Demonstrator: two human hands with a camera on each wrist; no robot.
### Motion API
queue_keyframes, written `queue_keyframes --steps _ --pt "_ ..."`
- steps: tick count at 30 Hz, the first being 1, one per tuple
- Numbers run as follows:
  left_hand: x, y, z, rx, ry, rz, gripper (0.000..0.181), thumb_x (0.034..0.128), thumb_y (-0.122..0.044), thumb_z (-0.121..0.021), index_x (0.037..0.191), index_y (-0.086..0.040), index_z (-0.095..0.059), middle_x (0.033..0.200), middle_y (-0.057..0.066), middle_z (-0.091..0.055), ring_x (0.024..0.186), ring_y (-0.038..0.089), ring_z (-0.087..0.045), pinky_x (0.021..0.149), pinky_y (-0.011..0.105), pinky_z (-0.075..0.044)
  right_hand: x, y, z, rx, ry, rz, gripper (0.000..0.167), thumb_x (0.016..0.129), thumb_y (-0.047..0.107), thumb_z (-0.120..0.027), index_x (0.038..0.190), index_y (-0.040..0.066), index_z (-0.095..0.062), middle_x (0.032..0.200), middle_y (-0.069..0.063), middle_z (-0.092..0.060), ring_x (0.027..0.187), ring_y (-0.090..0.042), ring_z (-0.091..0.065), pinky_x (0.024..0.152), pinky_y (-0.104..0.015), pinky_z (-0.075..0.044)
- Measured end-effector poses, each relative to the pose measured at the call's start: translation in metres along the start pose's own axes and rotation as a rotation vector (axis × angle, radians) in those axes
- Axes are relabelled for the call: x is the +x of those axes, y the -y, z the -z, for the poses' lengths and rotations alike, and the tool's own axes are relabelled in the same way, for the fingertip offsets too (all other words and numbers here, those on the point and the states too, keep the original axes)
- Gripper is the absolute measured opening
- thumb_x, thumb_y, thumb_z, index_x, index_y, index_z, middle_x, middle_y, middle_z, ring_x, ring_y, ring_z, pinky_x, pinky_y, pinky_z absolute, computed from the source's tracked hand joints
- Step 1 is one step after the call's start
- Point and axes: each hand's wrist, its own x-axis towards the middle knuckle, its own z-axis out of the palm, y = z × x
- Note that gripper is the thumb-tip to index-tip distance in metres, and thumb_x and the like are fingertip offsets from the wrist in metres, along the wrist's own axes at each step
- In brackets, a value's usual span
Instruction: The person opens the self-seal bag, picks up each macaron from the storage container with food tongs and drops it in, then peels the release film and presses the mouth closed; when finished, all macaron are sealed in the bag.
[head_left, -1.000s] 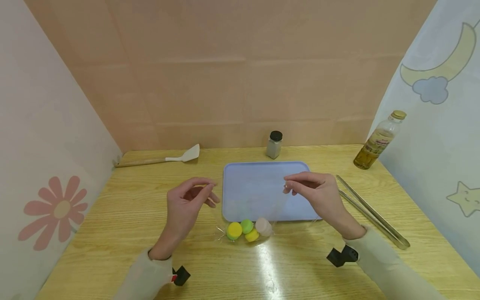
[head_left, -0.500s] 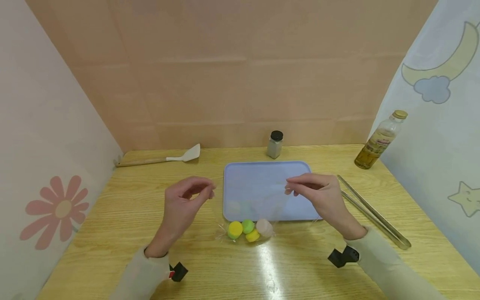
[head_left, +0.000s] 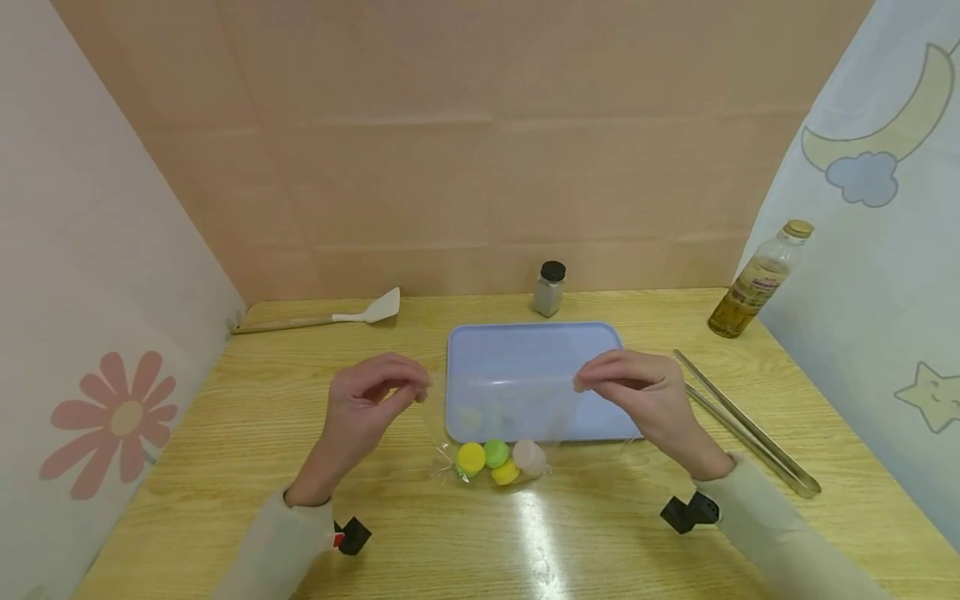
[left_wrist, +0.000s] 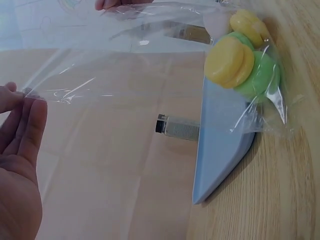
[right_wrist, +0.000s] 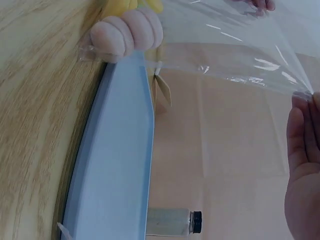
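Note:
A clear plastic bag (head_left: 517, 400) hangs between both hands in front of the tray, with several macarons in its bottom. A yellow macaron (head_left: 470, 459), a green macaron (head_left: 496, 453) and a pale pink macaron (head_left: 528, 457) show through the film. My left hand (head_left: 363, 408) pinches one upper corner between thumb and fingers. The opposite corner is pinched by my right hand (head_left: 641, 392). In the left wrist view the film (left_wrist: 75, 75) stretches taut from the fingertips toward the yellow macaron (left_wrist: 227, 62). Pink macarons (right_wrist: 142, 32) appear in the right wrist view.
Behind the bag lies a blue tray (head_left: 525, 350) on the wooden table (head_left: 300, 367). A small black-capped jar (head_left: 550, 290) stands at the back. A white spatula (head_left: 367, 315) lies back left. Metal tongs (head_left: 750, 425) lie on the right, below a bottle (head_left: 757, 283) of amber liquid.
My left hand's spread fingers have curled inward, and the hand has moved slightly left. The right hand has moved slightly right, its fingers more closed. The macarons have hardly moved.

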Motion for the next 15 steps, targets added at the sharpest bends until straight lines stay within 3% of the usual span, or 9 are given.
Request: queue_keyframes --steps 5,15 --pt "0.0005 -0.0004 0.0016 -0.021 0.037 -0.012 0.028 0.0879 0.023 -0.062 0.100 0.001 -0.075 0.097 0.016 -0.069 0.089 0.023 -0.066 0.075 0.027 -0.059 -0.0026 0.0002 0.0027 -0.049 0.017 -0.003 0.033 0.079 -0.034 -0.058 0.096 -0.012 -0.074 0.098 -0.020 -0.073 0.094 -0.023 -0.070 0.081 -0.030 -0.059" --pt "-0.0012 -0.0017 0.0019 -0.008 0.043 0.002 0.029 0.0858 0.027 -0.059 0.099 0.005 -0.073 0.099 0.016 -0.070 0.093 0.022 -0.067 0.079 0.027 -0.059 -0.0050 0.0000 0.0053 -0.033 0.074 0.041 0.029 0.083 -0.030 -0.059 0.102 -0.013 -0.073 0.105 -0.021 -0.071 0.102 -0.024 -0.067 0.088 -0.031 -0.057"
